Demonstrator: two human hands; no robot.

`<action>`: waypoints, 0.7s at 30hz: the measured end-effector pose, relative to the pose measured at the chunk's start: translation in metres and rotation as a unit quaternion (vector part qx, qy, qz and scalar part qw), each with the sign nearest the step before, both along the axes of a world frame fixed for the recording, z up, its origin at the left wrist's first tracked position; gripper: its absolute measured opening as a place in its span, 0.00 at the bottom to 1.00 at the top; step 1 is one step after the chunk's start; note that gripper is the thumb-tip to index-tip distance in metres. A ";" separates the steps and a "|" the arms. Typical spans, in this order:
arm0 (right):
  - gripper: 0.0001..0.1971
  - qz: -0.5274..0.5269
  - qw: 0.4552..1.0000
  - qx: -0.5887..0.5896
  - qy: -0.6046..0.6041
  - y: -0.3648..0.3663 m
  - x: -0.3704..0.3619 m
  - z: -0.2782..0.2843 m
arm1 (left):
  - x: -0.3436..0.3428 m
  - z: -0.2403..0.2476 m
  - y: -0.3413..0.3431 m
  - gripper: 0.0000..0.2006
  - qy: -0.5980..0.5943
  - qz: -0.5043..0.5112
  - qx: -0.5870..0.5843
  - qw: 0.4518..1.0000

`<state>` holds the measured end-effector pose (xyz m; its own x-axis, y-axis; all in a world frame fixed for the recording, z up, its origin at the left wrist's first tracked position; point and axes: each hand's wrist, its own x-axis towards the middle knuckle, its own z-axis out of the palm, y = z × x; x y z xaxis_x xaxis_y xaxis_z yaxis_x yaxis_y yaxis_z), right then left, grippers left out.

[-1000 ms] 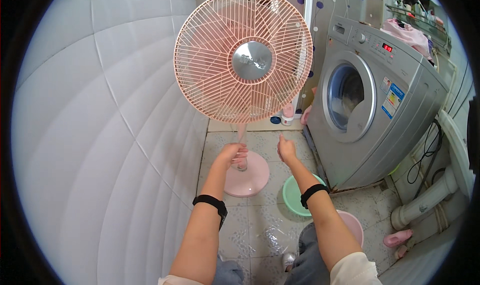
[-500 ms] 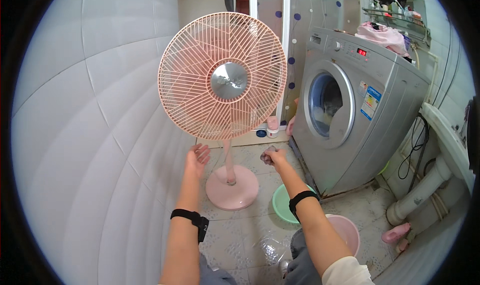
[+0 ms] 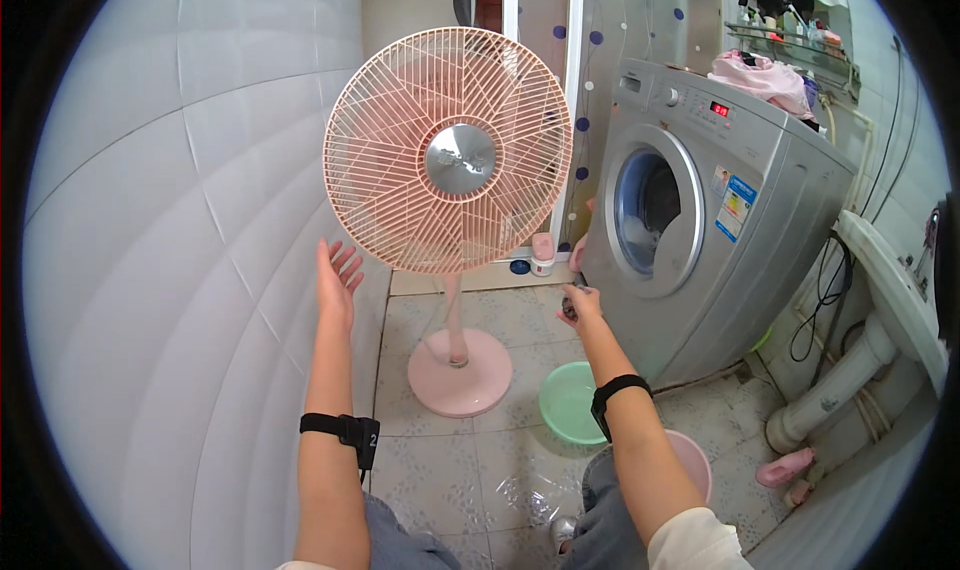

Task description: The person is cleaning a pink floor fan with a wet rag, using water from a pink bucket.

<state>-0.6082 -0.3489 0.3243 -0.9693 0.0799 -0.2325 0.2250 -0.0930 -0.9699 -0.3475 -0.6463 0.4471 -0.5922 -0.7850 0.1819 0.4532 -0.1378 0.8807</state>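
A pink pedestal fan [image 3: 447, 238] stands upright in front of me, with a silver disc in the middle of its round grille. Its slim pole runs down to a round base [image 3: 460, 372] on the floor. My left hand [image 3: 338, 282] is raised near the lower left of the grille, fingers spread, holding nothing, apart from the fan. My right hand [image 3: 588, 306] is closed around a small, dark grey, crumpled cloth [image 3: 571, 306], right of the pole. Most of the cloth is hidden in my fingers.
A grey front-loading washing machine [image 3: 690, 260] stands at the right, with pink clothing [image 3: 762, 78] on top. A green basin [image 3: 570, 403] and a pink bucket [image 3: 692, 462] sit below my right arm. A white tiled wall [image 3: 255, 210] rises at the left; a sink [image 3: 885, 270] is far right.
My left hand has moved left and up, away from the fan's pole. My right hand has shifted right with the cloth in it. The fan stands in the same place.
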 end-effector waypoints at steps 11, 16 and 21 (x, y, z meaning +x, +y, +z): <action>0.13 0.173 0.916 -0.360 -0.048 -0.009 0.014 0.027 | -0.011 0.020 0.021 0.36 0.042 0.015 0.001 0.999; 0.16 0.221 0.904 -0.355 -0.093 -0.029 0.021 0.031 | -0.025 -0.053 -0.020 0.25 -0.127 0.011 0.196 0.972; 0.19 0.318 0.868 -0.375 -0.069 -0.036 0.035 0.048 | -0.031 -0.045 0.028 0.15 -0.459 -0.235 -0.160 0.842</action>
<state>-0.5735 -0.3847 0.3720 -0.7213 -0.6846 -0.1050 0.5711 -0.5022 -0.6494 -0.3782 -0.6186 0.4025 -0.8303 -0.4221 -0.3641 -0.4765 0.1987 0.8564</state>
